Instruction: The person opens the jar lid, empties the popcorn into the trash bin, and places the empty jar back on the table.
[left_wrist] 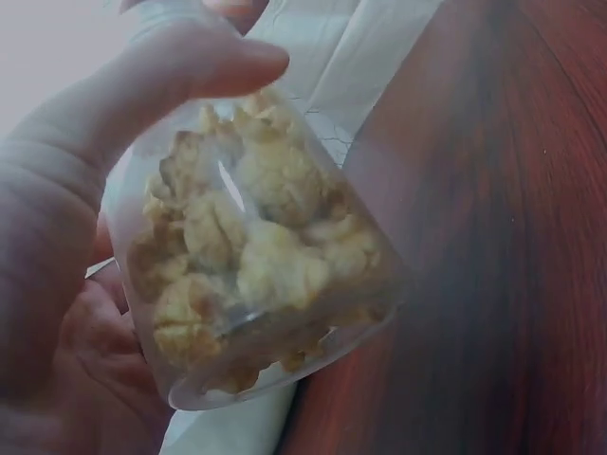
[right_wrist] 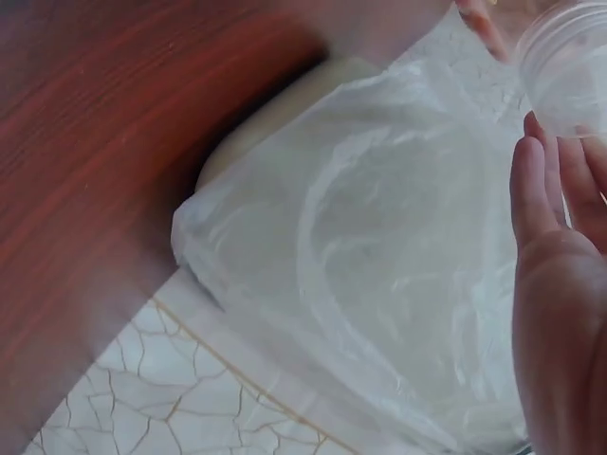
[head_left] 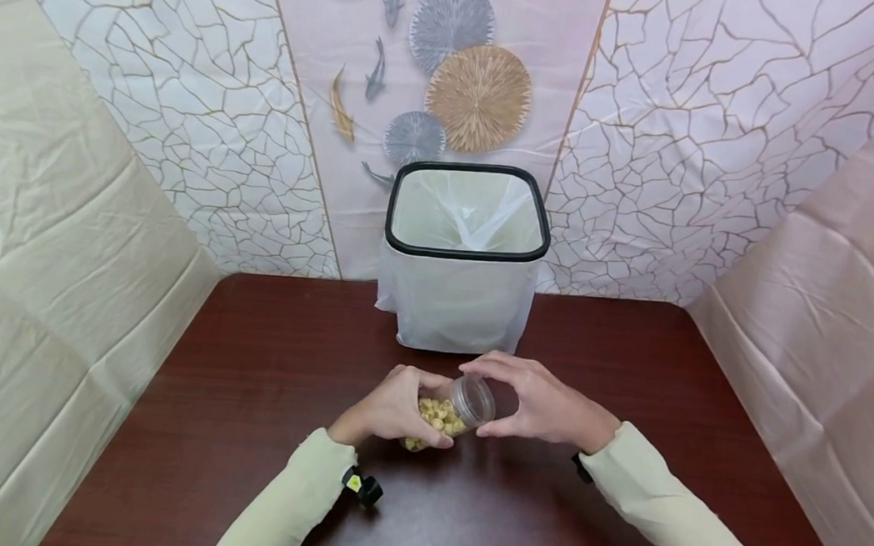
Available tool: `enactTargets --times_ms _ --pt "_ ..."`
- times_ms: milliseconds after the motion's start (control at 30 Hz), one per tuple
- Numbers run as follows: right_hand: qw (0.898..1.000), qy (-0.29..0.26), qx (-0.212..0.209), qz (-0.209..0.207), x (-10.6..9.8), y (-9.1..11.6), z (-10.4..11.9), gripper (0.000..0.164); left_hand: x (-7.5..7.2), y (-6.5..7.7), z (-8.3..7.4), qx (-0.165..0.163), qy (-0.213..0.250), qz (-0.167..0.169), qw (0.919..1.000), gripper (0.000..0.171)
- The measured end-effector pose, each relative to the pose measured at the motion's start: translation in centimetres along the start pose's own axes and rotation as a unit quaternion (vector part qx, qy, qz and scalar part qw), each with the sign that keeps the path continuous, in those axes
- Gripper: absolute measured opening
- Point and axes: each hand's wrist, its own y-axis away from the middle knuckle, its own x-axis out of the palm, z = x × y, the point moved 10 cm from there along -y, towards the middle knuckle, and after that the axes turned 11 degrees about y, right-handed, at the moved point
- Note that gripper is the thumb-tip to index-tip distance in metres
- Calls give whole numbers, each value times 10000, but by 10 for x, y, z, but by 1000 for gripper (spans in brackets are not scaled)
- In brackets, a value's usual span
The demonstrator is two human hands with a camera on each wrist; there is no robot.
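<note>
A clear plastic jar of popcorn [head_left: 439, 415] is held tilted above the table, its rimmed end toward the right. My left hand [head_left: 396, 404] grips its body, with thumb and fingers on opposite sides. In the left wrist view the popcorn [left_wrist: 275, 190] shows through the wall near the jar's base. My right hand [head_left: 549, 401] curves round the jar's clear ridged lid [head_left: 474, 399], fingertips at one side and thumb at the other. The right wrist view catches the lid [right_wrist: 569, 71] at its upper right corner, against the fingers.
Behind the hands, a bin with a black rim [head_left: 468, 254] and a white liner stands at the back of the dark red-brown table [head_left: 275, 338]. Patterned cloth [head_left: 214, 109] hangs behind it, and beige cloth walls [head_left: 49, 224] flank the table.
</note>
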Motion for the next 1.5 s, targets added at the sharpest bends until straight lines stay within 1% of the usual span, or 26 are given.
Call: enactTargets --times_ms 67,133,233,333,433,500,600,667,767,867,933,1033,1133,1200,1267,1333,1433,1500 --pt "9998 17 207 44 -1 0 -4 85 -4 0 -3 52 -312 -198 9993 58" --pt "9985 -34 537 89 0 0 -10 85 -5 1 -4 105 -513 -333 9981 56" --pt "9927 -138 1183 181 3 2 -21 76 -6 2 -5 226 -833 -505 9950 49" --pt "9839 -243 1740 331 11 4 -31 66 -6 3 -6 345 -1071 -654 9915 45" --pt "9756 -431 2092 503 20 6 -37 58 -5 3 -10 448 -1357 -788 9866 48" --pt "9725 -573 2180 582 26 7 -38 50 -5 3 -12 498 -1530 -819 9836 51" --pt "9710 -785 2169 623 30 6 -38 42 -4 3 -14 501 -1729 -824 9802 53" --pt "9732 -811 2062 616 30 6 -37 38 -4 3 -14 496 -1797 -827 9790 53" --pt "9790 -715 1831 542 27 5 -34 35 -4 3 -14 506 -1785 -841 9790 52" --pt "9864 -559 1487 418 24 4 -30 36 -3 2 -14 521 -1704 -839 9804 50" --pt "9912 -433 1210 310 21 3 -26 41 -3 2 -13 518 -1599 -812 9824 49" --pt "9973 -279 673 119 16 1 -17 54 -3 2 -11 464 -1471 -767 9851 47" --pt "9998 -41 168 -36 13 1 -8 67 -2 3 -9 403 -1321 -737 9877 45" --pt "9999 84 -16 -110 12 2 -6 73 -3 3 -8 371 -1264 -739 9885 44" --pt "9997 171 6 -153 10 4 -7 78 -3 3 -7 358 -1196 -740 9894 43" --pt "9996 155 197 -162 9 6 -11 79 -3 3 -7 352 -1159 -739 9899 42" --pt "9974 9 718 -53 10 8 -20 73 -3 2 -7 345 -1214 -744 9892 42" --pt "9936 -99 1124 81 12 10 -27 67 -2 2 -7 353 -1294 -747 9881 42"
